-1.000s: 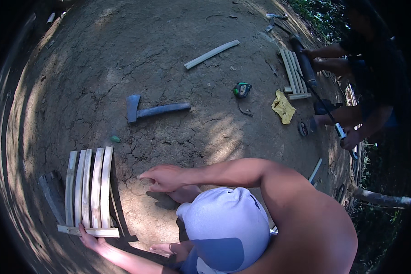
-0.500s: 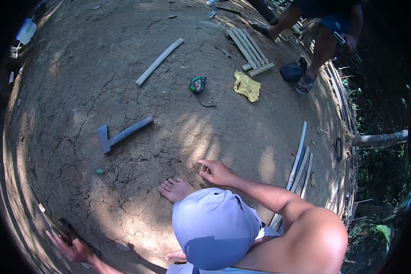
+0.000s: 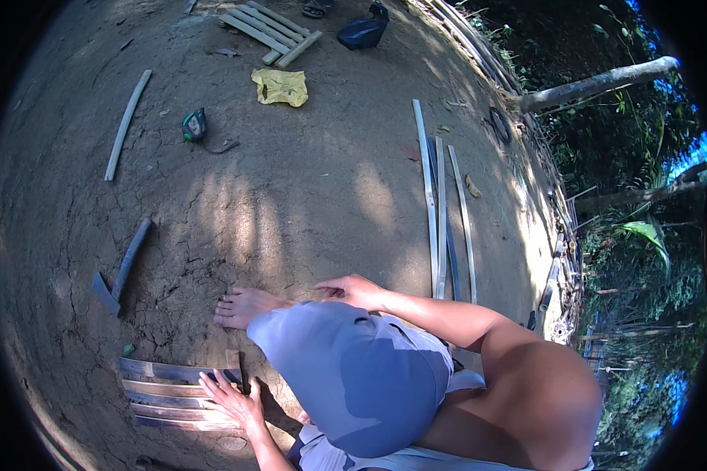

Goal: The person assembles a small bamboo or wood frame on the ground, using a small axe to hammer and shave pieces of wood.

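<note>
My left hand (image 3: 237, 400) lies with its fingers spread over one end of a small panel of bamboo slats (image 3: 169, 389), which rests on the ground at the lower left. A short crosspiece (image 3: 234, 361) shows at that end. My right hand (image 3: 355, 290) hovers near my bare foot (image 3: 243, 308), fingers loosely bent, thumb apart, nothing visible in it. Beyond the panel lies a hatchet (image 3: 131, 255) with a dark handle. A blue-grey cap (image 3: 346, 377) hides part of the ground between my arms.
Long bamboo strips (image 3: 441, 212) lie to the right. Farther off are a green-and-black tape measure (image 3: 195, 125), a single strip (image 3: 128, 125), a crumpled yellow bag (image 3: 280, 87), another slatted panel (image 3: 263, 30) and a black plastic bag (image 3: 363, 30). A branch (image 3: 605, 85) juts in from the right.
The view has swung right, so the ground objects appear farther left. My left hand has come from the left edge onto the slatted panel, now plainly visible. The other person's legs have left the view.
</note>
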